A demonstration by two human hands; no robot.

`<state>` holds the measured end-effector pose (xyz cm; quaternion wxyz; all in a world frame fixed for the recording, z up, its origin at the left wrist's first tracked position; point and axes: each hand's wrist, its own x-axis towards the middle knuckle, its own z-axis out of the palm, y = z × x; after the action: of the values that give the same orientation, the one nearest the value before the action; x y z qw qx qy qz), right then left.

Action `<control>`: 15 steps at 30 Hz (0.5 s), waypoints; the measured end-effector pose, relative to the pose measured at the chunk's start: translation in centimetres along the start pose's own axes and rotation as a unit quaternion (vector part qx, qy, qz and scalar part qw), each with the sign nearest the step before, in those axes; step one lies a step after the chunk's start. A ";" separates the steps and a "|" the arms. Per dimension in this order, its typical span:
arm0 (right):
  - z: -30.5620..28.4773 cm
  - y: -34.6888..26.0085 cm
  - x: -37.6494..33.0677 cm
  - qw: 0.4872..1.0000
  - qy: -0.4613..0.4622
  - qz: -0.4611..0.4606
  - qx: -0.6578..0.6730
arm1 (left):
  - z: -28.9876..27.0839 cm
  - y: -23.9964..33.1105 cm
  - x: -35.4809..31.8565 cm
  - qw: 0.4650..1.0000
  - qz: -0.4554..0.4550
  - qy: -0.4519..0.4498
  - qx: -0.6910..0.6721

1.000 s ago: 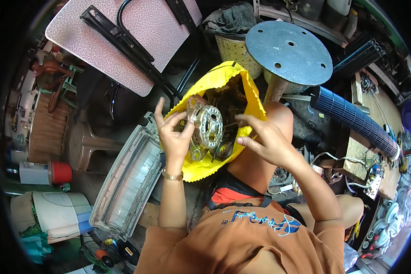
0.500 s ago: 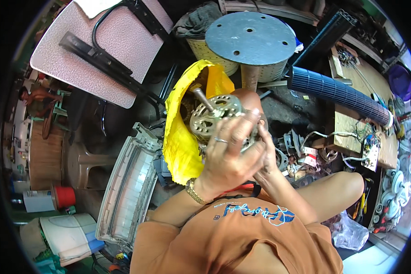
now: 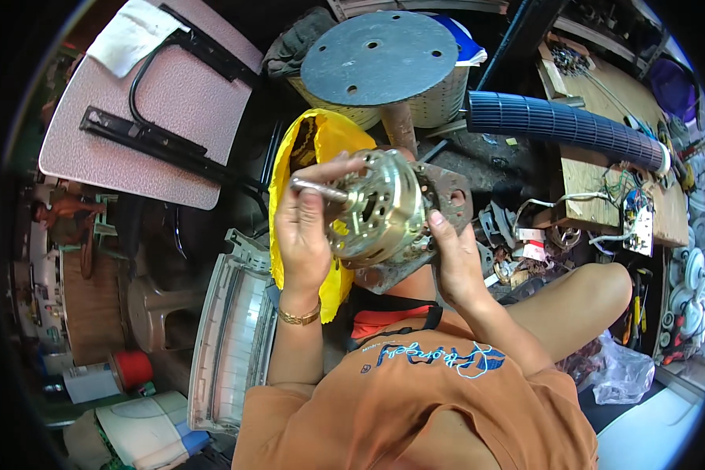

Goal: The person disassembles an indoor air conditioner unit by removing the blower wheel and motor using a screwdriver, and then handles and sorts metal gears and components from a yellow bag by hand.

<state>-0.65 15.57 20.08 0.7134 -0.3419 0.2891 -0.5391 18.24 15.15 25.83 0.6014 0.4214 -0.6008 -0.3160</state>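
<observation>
A metal electric motor with a perforated round housing is held up in front of my torso, tilted so that its shaft points left. My left hand is closed around the shaft, thumb on the near side and fingers stretched along the far side. On the other side my right hand grips the motor's flat plate, with the thumb on its edge and the other fingers hidden behind. Just behind the motor a yellow sack stands open between my legs.
Beyond the sack stands a round grey metal table on a post. A blue cylindrical fan rotor lies at the right, near loose motor parts and wires. Left are a long white casing and a folded pink-topped table.
My hands were close together over the motor; now they are apart, one on the shaft and one on the plate. The motor has come up nearer, away from the sack.
</observation>
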 end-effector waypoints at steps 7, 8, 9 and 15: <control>-0.7 -2.2 0.0 0.989 -0.086 -0.094 -0.078 | -0.2 -1.4 0.0 0.986 0.006 0.084 -0.146; -1.3 -2.0 0.3 0.986 -0.097 -0.099 -0.093 | 0.0 -1.1 0.0 0.980 0.000 0.099 -0.174; -1.6 -1.9 0.4 0.976 -0.128 -0.137 -0.113 | 0.0 -1.1 -0.1 0.976 0.000 0.098 -0.194; -2.8 -0.9 0.0 0.972 -0.183 -0.103 -0.106 | 1.5 -1.1 -0.3 0.938 -0.026 0.057 -0.342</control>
<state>-3.36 14.89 19.07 0.6545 -0.5363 0.1720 -0.5043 16.91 14.70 24.63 0.7343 0.2231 -0.4098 -0.4931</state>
